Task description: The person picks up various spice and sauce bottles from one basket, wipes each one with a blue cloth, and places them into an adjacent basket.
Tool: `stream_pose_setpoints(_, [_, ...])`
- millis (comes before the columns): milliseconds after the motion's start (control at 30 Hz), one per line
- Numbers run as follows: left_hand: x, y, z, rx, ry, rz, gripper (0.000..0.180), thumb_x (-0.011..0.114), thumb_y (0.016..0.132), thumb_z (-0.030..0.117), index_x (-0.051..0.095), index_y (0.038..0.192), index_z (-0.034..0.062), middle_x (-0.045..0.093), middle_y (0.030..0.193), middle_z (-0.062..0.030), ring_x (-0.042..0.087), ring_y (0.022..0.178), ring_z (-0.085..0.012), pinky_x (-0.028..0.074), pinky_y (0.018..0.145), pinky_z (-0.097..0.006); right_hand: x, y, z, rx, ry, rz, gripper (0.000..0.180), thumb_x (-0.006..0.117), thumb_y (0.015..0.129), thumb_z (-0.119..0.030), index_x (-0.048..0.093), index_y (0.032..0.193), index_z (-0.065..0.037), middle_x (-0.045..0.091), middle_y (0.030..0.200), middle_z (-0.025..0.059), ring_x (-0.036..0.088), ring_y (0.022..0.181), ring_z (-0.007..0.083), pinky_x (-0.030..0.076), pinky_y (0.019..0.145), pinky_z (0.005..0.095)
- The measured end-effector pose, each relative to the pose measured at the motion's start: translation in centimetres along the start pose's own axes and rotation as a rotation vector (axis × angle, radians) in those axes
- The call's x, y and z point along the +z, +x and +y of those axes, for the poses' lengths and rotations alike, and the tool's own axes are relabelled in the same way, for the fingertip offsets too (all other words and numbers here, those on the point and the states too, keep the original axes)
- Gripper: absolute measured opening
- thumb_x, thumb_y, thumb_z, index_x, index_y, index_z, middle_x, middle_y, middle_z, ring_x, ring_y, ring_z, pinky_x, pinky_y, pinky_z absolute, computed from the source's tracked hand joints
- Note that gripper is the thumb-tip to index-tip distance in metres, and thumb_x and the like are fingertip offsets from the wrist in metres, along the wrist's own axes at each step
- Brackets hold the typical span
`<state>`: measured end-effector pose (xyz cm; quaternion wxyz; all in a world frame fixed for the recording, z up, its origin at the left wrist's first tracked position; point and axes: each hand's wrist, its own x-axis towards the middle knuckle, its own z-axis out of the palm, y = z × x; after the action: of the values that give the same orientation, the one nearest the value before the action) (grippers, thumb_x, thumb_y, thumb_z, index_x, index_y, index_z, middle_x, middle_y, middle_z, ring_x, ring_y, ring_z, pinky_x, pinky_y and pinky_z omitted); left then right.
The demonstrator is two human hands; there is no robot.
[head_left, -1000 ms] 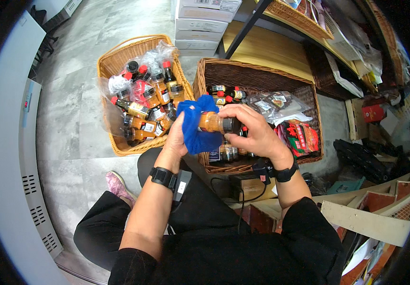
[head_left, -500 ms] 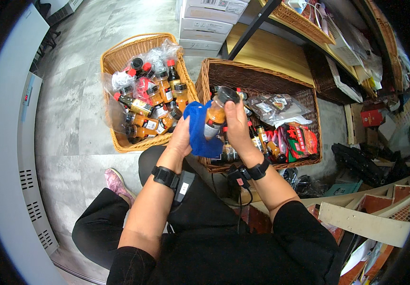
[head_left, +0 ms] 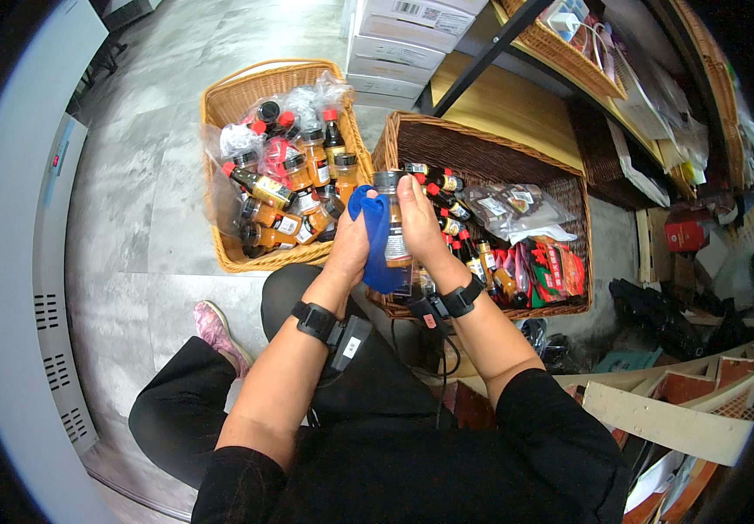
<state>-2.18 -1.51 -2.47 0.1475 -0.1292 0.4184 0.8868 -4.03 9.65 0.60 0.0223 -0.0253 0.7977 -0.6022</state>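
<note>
Between my two hands is a spice jar [head_left: 397,231] with a black lid, standing nearly upright. My left hand [head_left: 351,247] is closed on a blue cloth [head_left: 380,253], which it presses to the jar's left side. Wrapped round the jar's right side is my right hand [head_left: 421,223], its thumb near the lid. Left of my hands, a light wicker basket [head_left: 233,94] holds several orange spice jars, dark sauce bottles [head_left: 333,135] with red caps and crumpled plastic. The hands are over the near left part of a brown wicker basket [head_left: 491,144] with bottles, jars and packets.
White boxes [head_left: 399,52] are stacked behind the baskets. A shelf rack [head_left: 508,96] with wicker trays rises at the far right. Black plastic bags [head_left: 652,314] lie on the right. Along the left runs a pale cabinet [head_left: 54,262]. My legs are below my hands.
The jar has gone from tilted to nearly upright, and my right hand has slid lower beside it. The cloth is now bunched narrower. The whole view has shifted slightly.
</note>
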Motion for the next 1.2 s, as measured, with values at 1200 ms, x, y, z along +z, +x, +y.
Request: stream_pose_setpoints(1200, [0.5,-0.2,0.9,0.549,0.59,-0.045,0.028,0.063,0.08,0.024,0.061,0.1,0.0033,0.061,0.095,-0.0105,0.058,0.089,-0.0199,0.044,0.081,-0.029,-3.4,-3.1,0.4,-0.269,-0.823,-0.277,0.051,0.07,0.066,-0.022,0.046,0.109,-0.008,0.06,0.088,0.017,0.06,0.078,0.0355,0.05,0.066,0.0412])
